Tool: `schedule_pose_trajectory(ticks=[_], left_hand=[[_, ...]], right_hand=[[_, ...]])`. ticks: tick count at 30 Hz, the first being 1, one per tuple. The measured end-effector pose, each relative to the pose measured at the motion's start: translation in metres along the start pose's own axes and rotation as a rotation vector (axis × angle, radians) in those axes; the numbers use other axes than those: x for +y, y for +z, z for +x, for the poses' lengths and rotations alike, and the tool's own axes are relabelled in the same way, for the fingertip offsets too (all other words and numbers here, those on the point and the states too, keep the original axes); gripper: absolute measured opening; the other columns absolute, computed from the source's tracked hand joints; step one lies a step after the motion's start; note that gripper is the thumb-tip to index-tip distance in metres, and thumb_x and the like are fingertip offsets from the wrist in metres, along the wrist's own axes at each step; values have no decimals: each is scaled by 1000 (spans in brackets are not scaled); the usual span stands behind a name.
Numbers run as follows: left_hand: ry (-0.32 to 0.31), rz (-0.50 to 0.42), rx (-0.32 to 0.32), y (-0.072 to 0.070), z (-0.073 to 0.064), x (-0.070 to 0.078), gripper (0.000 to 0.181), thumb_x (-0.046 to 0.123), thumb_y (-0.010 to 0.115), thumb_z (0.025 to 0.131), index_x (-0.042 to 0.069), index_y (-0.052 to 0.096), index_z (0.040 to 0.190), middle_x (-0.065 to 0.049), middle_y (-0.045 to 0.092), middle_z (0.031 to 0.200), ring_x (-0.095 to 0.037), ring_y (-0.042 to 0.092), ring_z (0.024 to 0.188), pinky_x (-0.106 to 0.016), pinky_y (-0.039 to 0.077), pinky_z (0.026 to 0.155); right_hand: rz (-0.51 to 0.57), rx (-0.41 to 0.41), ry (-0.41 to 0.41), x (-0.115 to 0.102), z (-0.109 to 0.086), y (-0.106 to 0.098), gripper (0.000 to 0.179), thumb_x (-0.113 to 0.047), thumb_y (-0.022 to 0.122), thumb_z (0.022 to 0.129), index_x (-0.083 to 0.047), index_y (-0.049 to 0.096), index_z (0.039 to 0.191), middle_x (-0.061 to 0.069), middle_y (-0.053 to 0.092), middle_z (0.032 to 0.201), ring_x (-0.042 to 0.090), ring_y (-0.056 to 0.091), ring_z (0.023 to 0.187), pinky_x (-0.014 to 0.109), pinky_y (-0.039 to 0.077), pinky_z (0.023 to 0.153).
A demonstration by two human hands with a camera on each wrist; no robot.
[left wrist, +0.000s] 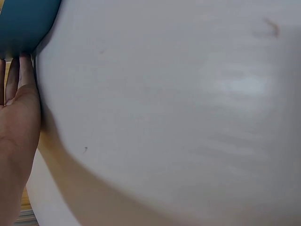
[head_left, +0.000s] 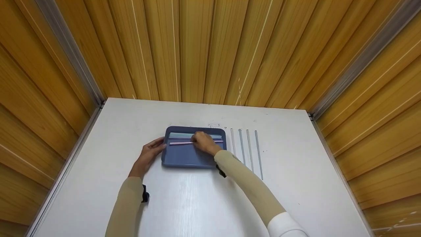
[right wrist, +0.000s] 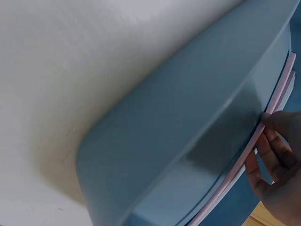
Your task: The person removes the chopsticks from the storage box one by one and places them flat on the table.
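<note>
Pink straw (head_left: 181, 143) within the outline of a blue tray (head_left: 189, 158), lying lengthwise beside a bunch of pale straws (head_left: 179, 135) along the far wall. The right hand (head_left: 204, 142) pinches it near its middle, thumb on one side and fingers on the other, as the right wrist view shows; a central hold probably keeps both ends level. Whether the straw touches the tray floor cannot be told. Its near-parallel line with the bunch suggests that it is being matched to their direction.

The left hand (head_left: 148, 155) lies against the tray's left side, its visible fingers extended rather than curled and their tips at the wall, presumably to steady it. To the right of the tray, four thin straws (head_left: 259, 154) lie apart on the white table (head_left: 184, 204), running near to far; this spacing would make each easy to pick singly. The right forearm slants in from the lower right, across the tray's near right corner, with the hand bent down over the straw; the left forearm rises from the lower left.
</note>
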State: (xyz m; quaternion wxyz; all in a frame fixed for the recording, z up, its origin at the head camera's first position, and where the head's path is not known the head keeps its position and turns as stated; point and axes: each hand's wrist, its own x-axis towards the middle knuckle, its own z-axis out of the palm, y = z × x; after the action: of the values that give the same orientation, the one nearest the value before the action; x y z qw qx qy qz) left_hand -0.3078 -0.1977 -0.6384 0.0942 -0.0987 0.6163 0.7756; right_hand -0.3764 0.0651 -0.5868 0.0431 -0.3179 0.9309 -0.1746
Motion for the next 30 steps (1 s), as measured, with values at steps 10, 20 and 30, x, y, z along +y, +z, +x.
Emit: schedule_pose_trajectory(ticks=[10, 20, 30], left_hand=[[5, -13, -1, -1, -2, -1, 60, 9, 72, 96, 4, 49, 151, -14, 47, 159, -22, 43, 149, -26, 44, 118], [15, 7, -28, -1, -1, 0, 60, 10, 70, 97, 4, 46, 152, -14, 44, 161, -23, 40, 150, -24, 45, 117], [25, 10, -48, 0, -4, 2, 60, 10, 68, 99, 4, 44, 153, -14, 41, 162, -23, 38, 152, -19, 47, 112]], right_hand=[[158, 62, 40, -8, 1, -6, 17, -3, 62, 100, 0, 74, 112, 15, 76, 107, 26, 72, 99, 41, 62, 88], [734, 253, 312, -12, 2, -13, 18, 8, 60, 95, 11, 73, 109, 27, 74, 98, 31, 74, 88, 29, 62, 72], [1173, 211, 389, 15, 5, -6, 32, 14, 57, 94, 14, 63, 125, 25, 71, 108, 19, 69, 89, 35, 64, 88]])
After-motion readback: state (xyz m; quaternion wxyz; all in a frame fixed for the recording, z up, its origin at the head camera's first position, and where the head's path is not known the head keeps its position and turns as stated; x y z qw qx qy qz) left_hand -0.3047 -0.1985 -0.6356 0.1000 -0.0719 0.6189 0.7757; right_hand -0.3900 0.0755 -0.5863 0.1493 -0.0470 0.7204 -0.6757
